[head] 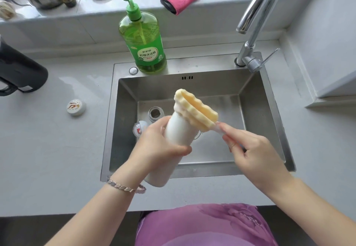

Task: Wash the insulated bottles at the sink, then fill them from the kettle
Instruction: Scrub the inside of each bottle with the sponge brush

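From the head camera, the left hand [159, 145] is wrapped around a tall white insulated bottle [174, 138], held tilted over the front edge of the stainless steel sink [260, 120], mouth pointing away. The right hand [256, 155] pinches the clear handle of a ridged yellow sponge brush [194, 109], whose head lies against the bottle's mouth. A second bottle's steel mouth [155, 113] stands in the basin beside a round lid [139, 129]. A green pump bottle of dish soap [144, 43] sits on the sink's back rim. A black kettle [19, 72] stands at the worktop's left edge, with a white round cap [76, 107] near it.
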{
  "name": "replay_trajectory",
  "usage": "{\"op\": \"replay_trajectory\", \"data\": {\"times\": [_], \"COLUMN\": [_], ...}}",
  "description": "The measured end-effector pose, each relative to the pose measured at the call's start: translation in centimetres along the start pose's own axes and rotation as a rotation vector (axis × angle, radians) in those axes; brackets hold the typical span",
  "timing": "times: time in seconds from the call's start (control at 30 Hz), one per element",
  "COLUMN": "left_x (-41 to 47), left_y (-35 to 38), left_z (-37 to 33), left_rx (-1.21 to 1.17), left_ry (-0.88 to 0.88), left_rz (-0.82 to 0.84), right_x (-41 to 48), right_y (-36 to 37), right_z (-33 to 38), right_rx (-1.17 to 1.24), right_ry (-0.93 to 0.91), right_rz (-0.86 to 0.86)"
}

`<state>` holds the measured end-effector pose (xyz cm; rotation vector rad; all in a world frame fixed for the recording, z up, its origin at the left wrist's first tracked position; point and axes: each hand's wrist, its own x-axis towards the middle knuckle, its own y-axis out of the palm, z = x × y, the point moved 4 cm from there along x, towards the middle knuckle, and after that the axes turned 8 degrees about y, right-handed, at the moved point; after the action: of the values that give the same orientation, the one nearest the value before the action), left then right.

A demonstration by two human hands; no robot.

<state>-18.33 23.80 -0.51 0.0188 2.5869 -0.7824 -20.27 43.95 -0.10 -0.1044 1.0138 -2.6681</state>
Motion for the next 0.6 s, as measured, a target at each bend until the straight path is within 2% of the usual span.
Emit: {"op": "replay_trajectory", "data": {"times": [0.2,0.37,0.5,0.6], "left_x": [-0.2,-0.4,0.0,-0.2], "left_y": [-1.4,0.1,-2.0,-1.0], "left_z": [0.0,-0.9,-0.3,-1.1], "left_rx": [0.244,0.491,0.360,0.389], "left_ry": [0.031,0.152,0.110,0.160], "left_rz": [-0.124,-0.092,-0.224,-0.157], "right_x": [-1.2,-0.5,-1.7,-1.0], "right_y": [-0.9,-0.8,-1.3,-1.2], "right_z": [0.0,0.9,1.3,1.7], "right_rx": [-0.206,-0.155,-0.174,-0.196], "right_ry": [-0.016,0.048,0.032,0.032], "right_rz": [0.032,0.039,0.033,-0.009]}}
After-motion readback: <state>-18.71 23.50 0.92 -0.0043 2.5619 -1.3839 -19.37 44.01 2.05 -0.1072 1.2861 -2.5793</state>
